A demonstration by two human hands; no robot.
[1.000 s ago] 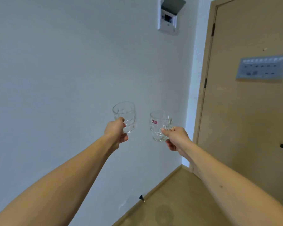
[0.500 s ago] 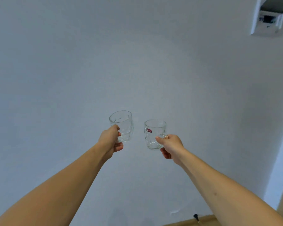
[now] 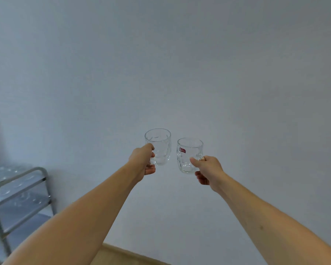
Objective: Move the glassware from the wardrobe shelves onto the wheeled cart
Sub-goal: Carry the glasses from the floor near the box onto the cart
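The left hand (image 3: 142,161) grips a clear dimpled glass mug (image 3: 158,146) by its handle; the right hand (image 3: 206,169) grips a second clear glass mug with a red sticker (image 3: 188,154). Both mugs are upright, carried well right of the grey metal wheeled cart (image 3: 19,196). This looks like mid-transport; next, swing toward the cart and set them on a bare part of a shelf.

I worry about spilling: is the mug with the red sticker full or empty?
Empty: the mug in the right hand is clear through, with no liquid line.

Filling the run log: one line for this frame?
phase: carry | left hand: grips glass mug | right hand: grips stickered mug | cart: far left, ahead
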